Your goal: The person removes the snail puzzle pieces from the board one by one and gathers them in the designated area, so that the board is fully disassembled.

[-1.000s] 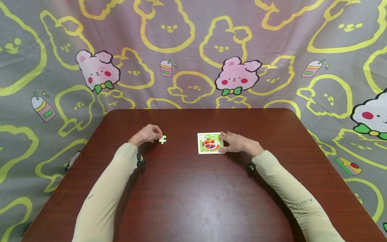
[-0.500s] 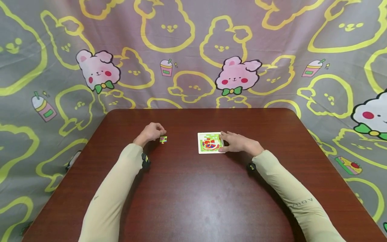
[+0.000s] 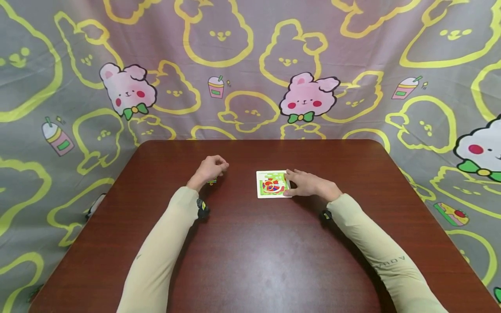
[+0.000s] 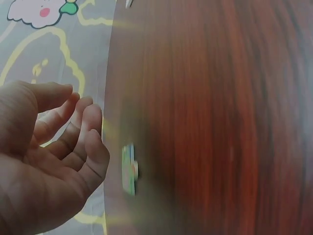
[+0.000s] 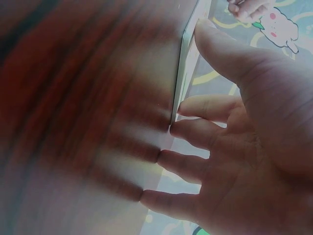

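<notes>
A jigsaw board (image 3: pixel 258 187) with a white rim and a colourful snail picture lies flat near the table's middle; bare white shows at its upper left. My right hand (image 3: pixel 307 183) rests against its right side, thumb at the near corner and straight fingers along the edge. In the right wrist view the fingertips meet the board's edge (image 5: pixel 182 68). To the left, my left hand (image 3: pixel 210 168) hovers over the table with loosely curled fingers and nothing visible between them. A green puzzle piece (image 4: pixel 128 169) lies on the table below it, mostly hidden by the hand in the head view.
The dark red-brown table (image 3: pixel 250 256) has rounded far corners. A grey curtain (image 3: pixel 242 52) with yellow bear outlines and pink rabbits hangs right behind and along both sides. Both forearms wear pale sleeves, with a dark wrist camera (image 3: pixel 202 209) on the left.
My left hand has left the puzzle piece and moved rightward, a little farther from me, toward the board. The piece stays on the table. My right hand keeps its place on the board.
</notes>
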{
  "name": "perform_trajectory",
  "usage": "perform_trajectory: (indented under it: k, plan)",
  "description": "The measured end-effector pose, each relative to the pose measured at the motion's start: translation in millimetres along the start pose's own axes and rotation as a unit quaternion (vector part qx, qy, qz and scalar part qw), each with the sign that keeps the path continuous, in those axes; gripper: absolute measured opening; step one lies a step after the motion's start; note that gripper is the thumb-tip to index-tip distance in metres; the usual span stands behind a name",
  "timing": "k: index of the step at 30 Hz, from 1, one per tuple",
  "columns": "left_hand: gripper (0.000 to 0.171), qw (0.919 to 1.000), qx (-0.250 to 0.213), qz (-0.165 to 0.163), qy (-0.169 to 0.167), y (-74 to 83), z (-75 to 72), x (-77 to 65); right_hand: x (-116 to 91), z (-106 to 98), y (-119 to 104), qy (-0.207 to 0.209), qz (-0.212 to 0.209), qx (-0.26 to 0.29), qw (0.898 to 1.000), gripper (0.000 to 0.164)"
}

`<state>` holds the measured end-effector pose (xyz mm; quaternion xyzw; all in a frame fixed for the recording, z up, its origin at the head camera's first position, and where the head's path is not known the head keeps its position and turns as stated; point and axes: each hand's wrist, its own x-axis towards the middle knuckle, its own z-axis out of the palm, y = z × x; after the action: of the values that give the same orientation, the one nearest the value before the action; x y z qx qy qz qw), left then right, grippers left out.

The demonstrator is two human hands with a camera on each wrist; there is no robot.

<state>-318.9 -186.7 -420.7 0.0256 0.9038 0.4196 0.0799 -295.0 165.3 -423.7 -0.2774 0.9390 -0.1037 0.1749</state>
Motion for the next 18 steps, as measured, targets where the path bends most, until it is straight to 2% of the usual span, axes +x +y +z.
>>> perform_trajectory:
  k: [9, 18]
  plan:
    - [0.024, 0.9995, -0.023, 0.017, -0.011, 13.9, 22.5, 2.4, 1, 1, 0, -0.002, -0.005, 0.000, 1.000, 0.078]
    - [0.028, 0.9971, -0.054, 0.034, -0.041, 30.5, 41.5, 4.8, -1, 0, -1, 0.005, -0.004, -0.002, 1.000, 0.078]
